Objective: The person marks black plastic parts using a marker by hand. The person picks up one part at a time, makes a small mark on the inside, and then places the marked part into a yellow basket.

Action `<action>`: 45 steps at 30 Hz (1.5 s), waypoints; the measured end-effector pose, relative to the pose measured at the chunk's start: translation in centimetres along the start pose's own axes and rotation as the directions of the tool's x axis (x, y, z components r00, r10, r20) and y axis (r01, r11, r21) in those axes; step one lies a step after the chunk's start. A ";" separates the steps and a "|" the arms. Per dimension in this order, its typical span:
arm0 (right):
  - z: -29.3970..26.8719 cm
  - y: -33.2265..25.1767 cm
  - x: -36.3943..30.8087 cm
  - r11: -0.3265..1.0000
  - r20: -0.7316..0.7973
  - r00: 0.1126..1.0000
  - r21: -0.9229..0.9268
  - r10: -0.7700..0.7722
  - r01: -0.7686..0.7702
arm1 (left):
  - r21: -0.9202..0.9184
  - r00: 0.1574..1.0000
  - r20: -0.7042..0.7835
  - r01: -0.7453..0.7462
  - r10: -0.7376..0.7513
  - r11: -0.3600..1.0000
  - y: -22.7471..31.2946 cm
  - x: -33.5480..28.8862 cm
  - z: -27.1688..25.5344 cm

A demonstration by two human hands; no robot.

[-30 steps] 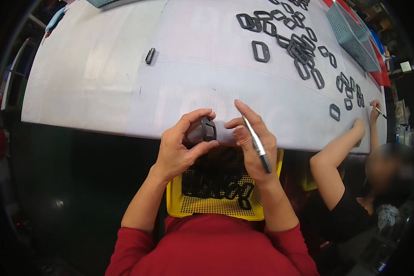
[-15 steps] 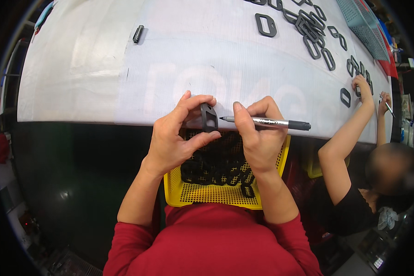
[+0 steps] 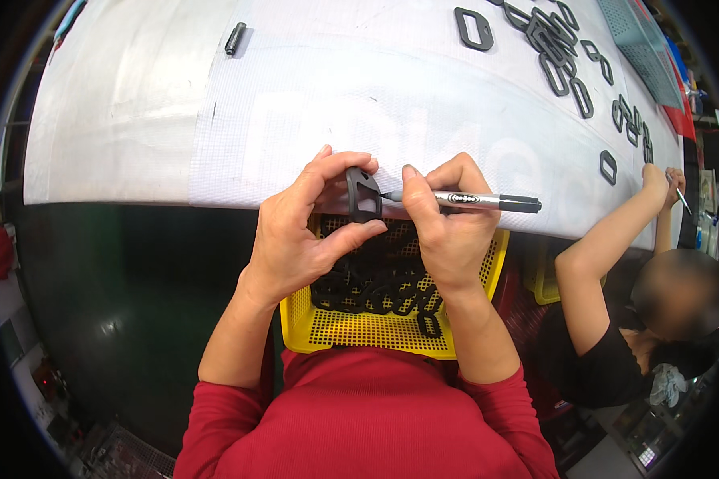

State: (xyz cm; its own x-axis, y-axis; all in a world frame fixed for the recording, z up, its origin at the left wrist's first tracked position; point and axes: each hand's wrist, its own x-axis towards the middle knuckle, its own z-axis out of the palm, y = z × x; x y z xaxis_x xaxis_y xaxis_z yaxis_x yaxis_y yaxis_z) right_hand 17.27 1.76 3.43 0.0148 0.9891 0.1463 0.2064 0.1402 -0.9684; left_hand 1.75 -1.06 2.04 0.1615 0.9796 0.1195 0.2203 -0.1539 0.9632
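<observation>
Between thumb and fingers, my left hand (image 3: pixel 299 219) holds a black rounded frame-shaped piece (image 3: pixel 354 195) by its ends, above the table's near edge. My right hand (image 3: pixel 454 231) grips a silver-and-black marker pen (image 3: pixel 475 199), lying almost level with its tip pointing left. The tip meets or nearly meets the right side of the frame piece; actual contact is hard to make out. Below both hands, in front of my body, is a yellow mesh basket (image 3: pixel 351 339) with many black frame pieces (image 3: pixel 367 291) in it. A black pen cap (image 3: pixel 236 38) lies on the table farther off.
A white sheet covers the table (image 3: pixel 136 120). More black frames (image 3: pixel 553 44) lie in a loose pile at the far right, by a blue-grey basket (image 3: pixel 643 52). At the right, a co-worker's arm (image 3: pixel 607 227) reaches over the table; that person's other hand (image 3: pixel 675 184) holds a pen.
The marker tip has come up against or very near the frame piece. My view has shifted slightly. The co-worker's reaching hand has moved right, toward their other hand.
</observation>
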 end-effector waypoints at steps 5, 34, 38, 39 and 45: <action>0.1 0.2 0.0 1.000 -0.003 1.000 0.020 0.007 -0.007 | -0.014 1.000 -0.015 0.007 -0.008 1.000 0.0 0.0 0.0; -2.4 -1.6 1.7 0.696 0.263 0.938 0.630 0.226 -0.344 | -0.622 0.990 -0.094 -0.139 0.102 0.770 1.3 1.3 -0.2; -1.1 -1.0 1.0 0.395 0.470 0.820 0.720 0.327 -0.570 | -0.226 0.909 -0.152 -0.415 0.388 0.881 0.6 0.6 0.9; -1.0 -0.8 0.7 0.420 0.492 0.813 0.696 0.312 -0.582 | -0.231 0.910 -0.151 -0.412 0.385 0.882 0.4 0.7 0.9; -0.9 -1.9 -0.2 0.924 0.110 0.946 0.208 0.305 -0.322 | -0.312 0.971 -0.159 -0.221 0.178 0.924 -0.4 0.1 0.5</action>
State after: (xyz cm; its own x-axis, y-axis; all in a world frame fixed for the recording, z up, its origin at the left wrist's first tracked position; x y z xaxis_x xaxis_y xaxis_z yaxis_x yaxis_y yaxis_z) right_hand 17.78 1.31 5.40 -0.0308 0.9834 -0.1789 -0.0173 -0.1795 -0.9836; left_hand 2.09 -0.99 1.50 0.0427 0.9444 0.3260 -0.1317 -0.3181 0.9389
